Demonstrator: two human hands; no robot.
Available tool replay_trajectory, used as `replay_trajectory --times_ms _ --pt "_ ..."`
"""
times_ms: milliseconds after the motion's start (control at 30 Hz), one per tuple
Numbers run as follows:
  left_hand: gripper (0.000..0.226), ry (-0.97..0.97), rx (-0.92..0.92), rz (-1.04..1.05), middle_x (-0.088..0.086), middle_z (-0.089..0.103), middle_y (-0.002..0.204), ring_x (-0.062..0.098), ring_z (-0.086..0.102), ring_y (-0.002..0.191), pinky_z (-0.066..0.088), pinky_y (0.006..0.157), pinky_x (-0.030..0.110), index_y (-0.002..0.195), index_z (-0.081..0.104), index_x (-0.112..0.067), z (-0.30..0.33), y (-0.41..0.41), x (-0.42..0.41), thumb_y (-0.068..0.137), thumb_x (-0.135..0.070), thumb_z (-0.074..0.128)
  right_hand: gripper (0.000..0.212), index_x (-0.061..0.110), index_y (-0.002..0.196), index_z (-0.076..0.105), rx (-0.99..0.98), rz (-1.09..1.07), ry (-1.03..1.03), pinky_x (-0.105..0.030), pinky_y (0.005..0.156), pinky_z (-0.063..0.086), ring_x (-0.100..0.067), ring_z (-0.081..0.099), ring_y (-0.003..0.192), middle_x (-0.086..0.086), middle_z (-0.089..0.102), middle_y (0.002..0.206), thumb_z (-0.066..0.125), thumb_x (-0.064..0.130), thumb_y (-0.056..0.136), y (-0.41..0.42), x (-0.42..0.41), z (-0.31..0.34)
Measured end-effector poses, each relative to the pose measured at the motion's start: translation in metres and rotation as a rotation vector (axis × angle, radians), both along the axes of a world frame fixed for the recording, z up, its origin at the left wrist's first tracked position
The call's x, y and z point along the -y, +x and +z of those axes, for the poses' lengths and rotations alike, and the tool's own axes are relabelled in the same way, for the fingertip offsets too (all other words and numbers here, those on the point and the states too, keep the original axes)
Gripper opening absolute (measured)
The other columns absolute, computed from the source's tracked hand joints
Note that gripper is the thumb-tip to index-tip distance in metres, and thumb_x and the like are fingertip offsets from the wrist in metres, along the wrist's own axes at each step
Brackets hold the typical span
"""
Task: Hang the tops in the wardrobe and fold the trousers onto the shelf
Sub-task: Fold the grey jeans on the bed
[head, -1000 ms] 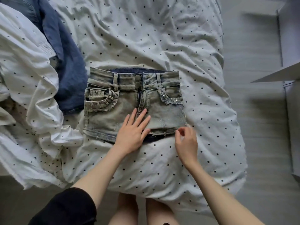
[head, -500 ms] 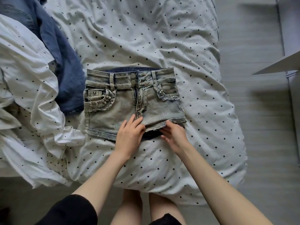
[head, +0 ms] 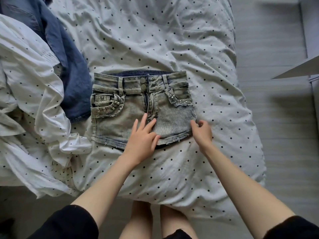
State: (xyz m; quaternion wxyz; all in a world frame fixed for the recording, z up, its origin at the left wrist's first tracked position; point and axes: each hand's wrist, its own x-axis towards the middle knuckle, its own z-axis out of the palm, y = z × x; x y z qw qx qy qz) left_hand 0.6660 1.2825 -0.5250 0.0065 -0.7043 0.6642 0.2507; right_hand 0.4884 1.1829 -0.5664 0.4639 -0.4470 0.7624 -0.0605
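Observation:
A pair of faded denim shorts (head: 120, 104) lies flat on the dotted white bedcover (head: 155, 40), waistband away from me, studs on both pockets. My left hand (head: 142, 138) rests flat on the shorts near the crotch and lower hem, fingers straight and spread. My right hand (head: 202, 131) sits at the right leg's outer edge, its fingers loosely curled; fingertips touch the denim side, and I cannot tell whether they pinch it.
A dark blue garment (head: 69, 71) lies left of the shorts, partly under a crumpled white dotted top (head: 29, 87). Grey floor (head: 276, 109) runs along the bed's right side, with a white furniture edge (head: 300, 69) at the far right.
My right hand slid from the lower hem out to the right side of the shorts. My left hand stayed pressed near the crotch, fingers spreading a little.

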Motion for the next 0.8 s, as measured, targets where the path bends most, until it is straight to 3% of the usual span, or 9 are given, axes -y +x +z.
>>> replay_trajectory --times_ms 67,167,233,300,400,500,600,733,800 --pt "0.022 -0.07 0.007 -0.008 0.008 0.017 0.157 0.026 0.0 0.146 0.009 0.116 0.053 0.105 0.06 -0.01 -0.006 -0.001 0.002 0.096 -0.025 0.048 0.048 0.016 0.131 0.046 -0.1 0.171 -0.029 -0.041 0.103 0.034 -0.025 0.042 0.124 -0.007 0.047 0.133 0.05 0.042 0.091 -0.001 0.009 -0.004" --pt "0.063 0.06 0.07 0.051 0.0 -0.017 0.155 0.017 -0.019 0.142 -0.007 0.118 0.047 0.149 0.017 -0.015 -0.017 0.004 0.011 0.096 -0.042 0.037 0.051 0.012 0.133 0.044 -0.065 0.244 0.036 -0.046 0.105 0.036 -0.026 0.045 0.124 -0.008 0.048 0.134 0.053 0.04 0.091 -0.002 0.027 -0.007" --pt "0.073 0.157 0.148 0.033 -0.003 -0.028 0.15 0.016 -0.025 0.14 -0.013 0.115 0.041 0.15 -0.008 -0.018 -0.026 0.007 0.018 0.095 -0.055 0.024 0.041 0.004 0.12 0.054 -0.016 0.22 0.078 -0.047 0.097 0.042 -0.028 0.054 0.11 -0.012 0.058 0.12 0.057 0.032 0.09 -0.003 0.038 -0.005" --pt "0.072 0.234 0.168 0.022 -0.002 -0.027 0.152 0.018 -0.024 0.141 -0.016 0.113 0.041 0.149 -0.012 -0.019 -0.034 0.009 0.022 0.095 -0.058 0.016 0.019 0.003 0.089 0.064 0.084 0.183 0.095 -0.046 0.082 0.047 -0.026 0.058 0.085 -0.014 0.06 0.092 0.059 0.022 0.088 -0.003 0.044 0.001" --pt "0.066 0.271 0.11 0.049 -0.002 -0.023 0.155 0.019 -0.023 0.142 -0.017 0.112 0.041 0.149 -0.01 -0.022 -0.034 0.009 0.027 0.097 -0.054 0.013 0.017 0.004 0.075 0.054 0.03 0.233 -0.056 -0.035 0.064 0.035 -0.022 0.046 0.072 -0.007 0.05 0.072 0.06 0.018 0.084 0.002 0.044 0.021" --pt "0.058 0.207 -0.167 0.17 -0.002 -0.01 0.158 0.018 -0.015 0.144 -0.008 0.115 0.04 0.151 0.001 -0.019 -0.019 0.01 0.023 0.101 -0.042 0.02 0.012 0.012 0.085 0.053 0.024 0.275 -0.238 -0.032 0.07 0.035 -0.022 0.05 0.082 -0.005 0.056 0.087 0.061 0.02 0.084 0.015 0.032 0.056" --pt "0.049 0.126 -0.55 0.528 -0.003 0.013 0.157 0.013 0.001 0.146 0.006 0.114 0.03 0.149 0.02 -0.017 0.006 0.019 0.015 0.103 -0.032 0.026 0.008 0.017 0.086 0.052 0.105 0.331 -0.361 -0.028 0.07 0.036 -0.017 0.053 0.083 0.001 0.058 0.087 0.06 0.018 0.087 0.038 0.014 0.091" --pt "0.039 -0.039 -0.686 0.782 -0.001 0.036 0.149 0.009 0.022 0.141 0.021 0.114 0.031 0.132 0.053 -0.019 0.044 0.059 0.001 0.103 -0.03 0.029 0.009 0.019 0.087 0.051 0.196 0.521 -0.503 -0.029 0.069 0.039 -0.017 0.057 0.083 0.002 0.06 0.086 0.058 0.015 0.091 0.089 -0.016 0.135" --pt "0.036 -0.147 -0.813 0.939 0.003 0.051 0.139 0.014 0.04 0.132 0.031 0.109 0.031 0.118 0.062 -0.022 0.061 0.086 -0.006 0.103 -0.029 0.03 0.004 0.014 0.094 0.056 0.241 0.627 -0.512 -0.04 0.084 0.046 -0.023 0.06 0.092 -0.004 0.065 0.097 0.058 0.013 0.09 0.116 -0.03 0.141"
